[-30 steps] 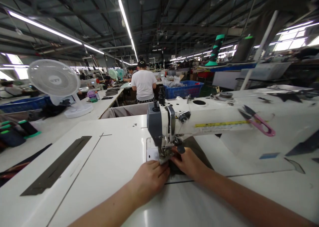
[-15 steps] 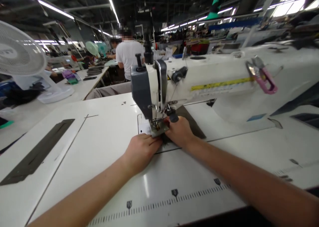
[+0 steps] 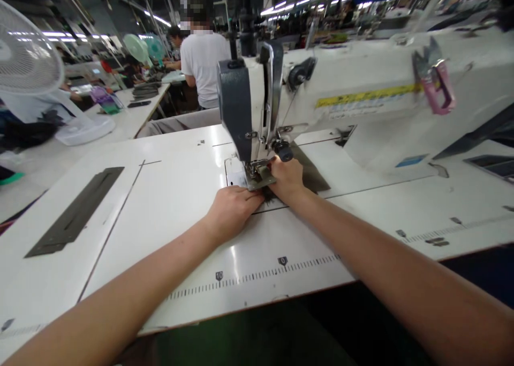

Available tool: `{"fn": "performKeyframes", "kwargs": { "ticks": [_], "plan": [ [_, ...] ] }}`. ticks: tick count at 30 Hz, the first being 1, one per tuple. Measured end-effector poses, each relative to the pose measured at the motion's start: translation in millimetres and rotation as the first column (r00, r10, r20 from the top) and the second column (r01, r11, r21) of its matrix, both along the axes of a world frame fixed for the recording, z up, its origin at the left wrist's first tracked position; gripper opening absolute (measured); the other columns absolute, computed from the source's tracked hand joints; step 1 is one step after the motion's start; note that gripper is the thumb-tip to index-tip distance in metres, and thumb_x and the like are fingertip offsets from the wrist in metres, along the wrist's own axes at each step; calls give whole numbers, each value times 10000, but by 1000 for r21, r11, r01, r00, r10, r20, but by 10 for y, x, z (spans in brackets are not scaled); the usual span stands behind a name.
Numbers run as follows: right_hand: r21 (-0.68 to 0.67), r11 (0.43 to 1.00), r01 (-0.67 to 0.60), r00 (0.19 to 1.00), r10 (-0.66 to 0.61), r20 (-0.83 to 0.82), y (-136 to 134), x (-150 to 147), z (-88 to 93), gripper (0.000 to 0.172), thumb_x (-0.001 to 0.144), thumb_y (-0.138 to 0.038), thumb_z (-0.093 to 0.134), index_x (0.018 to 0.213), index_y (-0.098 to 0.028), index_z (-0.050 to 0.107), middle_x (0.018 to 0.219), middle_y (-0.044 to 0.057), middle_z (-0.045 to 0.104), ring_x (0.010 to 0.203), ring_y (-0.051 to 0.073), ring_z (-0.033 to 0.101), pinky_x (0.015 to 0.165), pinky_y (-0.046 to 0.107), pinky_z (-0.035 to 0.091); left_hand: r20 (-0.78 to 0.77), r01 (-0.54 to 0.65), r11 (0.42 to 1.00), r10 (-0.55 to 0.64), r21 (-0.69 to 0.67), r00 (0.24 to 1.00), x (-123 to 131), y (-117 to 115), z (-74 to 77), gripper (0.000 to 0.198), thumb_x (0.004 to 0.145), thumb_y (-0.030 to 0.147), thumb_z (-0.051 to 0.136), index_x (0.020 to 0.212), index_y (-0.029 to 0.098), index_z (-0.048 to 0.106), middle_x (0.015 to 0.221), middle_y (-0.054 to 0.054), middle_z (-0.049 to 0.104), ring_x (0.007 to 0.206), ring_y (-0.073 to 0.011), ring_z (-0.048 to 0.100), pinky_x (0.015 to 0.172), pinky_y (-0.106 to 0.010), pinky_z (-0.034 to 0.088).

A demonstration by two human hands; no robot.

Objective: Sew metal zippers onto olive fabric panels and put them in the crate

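Observation:
A white sewing machine (image 3: 353,87) with a grey head stands on the white table (image 3: 176,205). A dark piece of fabric (image 3: 309,176) lies under its presser foot (image 3: 259,176). My left hand (image 3: 231,208) rests with curled fingers on the near edge of the fabric, just left of the foot. My right hand (image 3: 287,178) presses the fabric right beside the needle, fingers closed on it. Most of the fabric is hidden by both hands.
Pink thread snips (image 3: 439,82) sit on the machine arm. A dark strip (image 3: 76,210) lies flat at the table's left. A white fan (image 3: 28,66) stands on the neighbouring table. A person in a white shirt (image 3: 203,60) sits with their back turned. A printed ruler (image 3: 257,275) runs along the front edge.
My view has dropped lower and closer to the machine. Both hands stay at the presser foot on the fabric, hardly changed relative to the needle.

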State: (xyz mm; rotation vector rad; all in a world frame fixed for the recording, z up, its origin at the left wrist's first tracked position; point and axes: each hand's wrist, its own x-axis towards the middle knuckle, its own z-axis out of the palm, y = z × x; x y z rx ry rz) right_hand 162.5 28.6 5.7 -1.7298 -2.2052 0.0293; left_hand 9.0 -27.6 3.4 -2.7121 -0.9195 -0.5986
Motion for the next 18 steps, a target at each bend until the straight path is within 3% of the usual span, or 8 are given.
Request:
{"fn": "performKeyframes", "kwargs": {
  "ticks": [5,7,10,12,14,18],
  "plan": [
    [82,994,-70,994,77,-76,-100,103,41,175,827,-167,472,864,-123,638,804,121,644,797,242,612,689,319,452,57,-48,998,50,-35,997,-50,-211,58,200,893,174,410,873,163,608,858,-34,668,752,-176,628,668,-334,525],
    [130,978,-164,980,176,-91,-225,210,33,138,808,-149,513,828,-143,649,828,94,653,823,220,604,725,314,466,105,-117,992,123,-55,987,-88,-319,83,167,894,245,455,847,154,587,838,-44,648,746,-181,615,651,-334,528],
    [223,899,-377,908,406,-101,-460,366,-37,110,787,-151,571,854,-170,657,1003,67,648,977,197,564,870,324,445,153,-217,974,225,-67,962,-123,-387,108,303,847,336,543,1033,96,537,1039,-140,604,948,-244,584,760,-392,534],
    [298,795,-528,810,577,-107,-582,434,-96,173,819,-142,533,956,-154,638,1089,83,628,1060,203,536,950,382,406,98,-155,985,162,-73,982,-125,-358,125,331,865,270,508,1140,88,494,1158,-160,566,1074,-246,540,889,-415,488],
    [323,736,-594,750,653,-108,-641,464,-132,205,841,-110,483,983,-146,627,1103,93,627,1081,205,536,966,412,399,-1,-54,996,54,-69,999,-117,-302,138,267,890,162,415,1130,112,520,1167,-139,581,1091,-214,544,956,-409,447],
    [286,741,-607,747,655,-113,-613,455,-120,206,847,-85,455,889,-160,643,1080,89,640,1078,190,548,957,379,419,-100,28,999,-24,43,995,-106,-217,138,290,904,88,315,1028,78,577,1093,-169,621,1046,-209,579,971,-425,432]
  ]
}}
